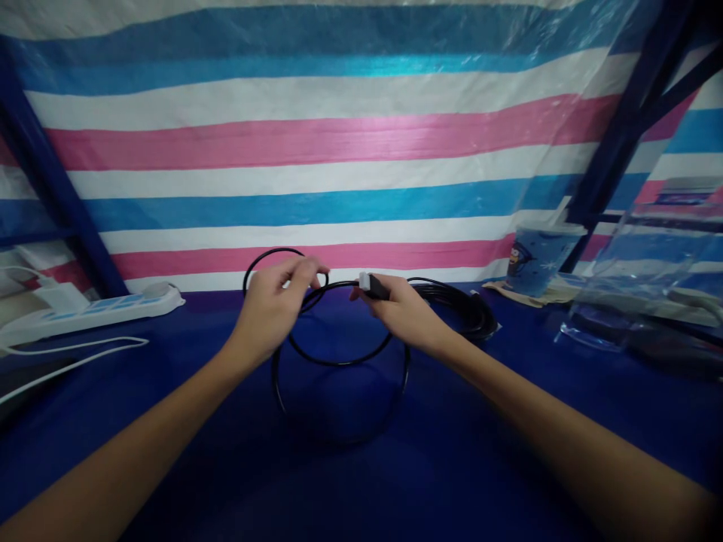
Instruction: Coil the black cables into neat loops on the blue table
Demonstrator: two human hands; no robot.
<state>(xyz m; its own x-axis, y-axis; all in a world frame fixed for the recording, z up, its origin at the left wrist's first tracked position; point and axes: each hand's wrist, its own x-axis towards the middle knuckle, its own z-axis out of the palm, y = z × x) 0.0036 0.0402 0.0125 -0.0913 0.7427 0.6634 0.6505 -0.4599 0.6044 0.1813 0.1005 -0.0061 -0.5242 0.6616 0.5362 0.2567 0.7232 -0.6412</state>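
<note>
A black cable [339,364] hangs in loose loops between my two hands above the blue table. My right hand [410,309] is closed round the cable beside its plug [375,286], a black housing with a light grey tip pointing left. My left hand [276,297] has its fingers curled together on the cable's left side, where one loop rises behind the knuckles. Its fingertips partly hide the cable there. Just beyond my right hand lies a coiled black bundle [471,309] of the same sort of cable.
A white power strip [129,305] with a plugged-in charger [62,296] and white cord stands at left. At right are a blue patterned cup [536,260] with a straw, on brown paper, and a clear plastic bag [649,278]. A striped sheet [339,173] hangs behind the table [316,489].
</note>
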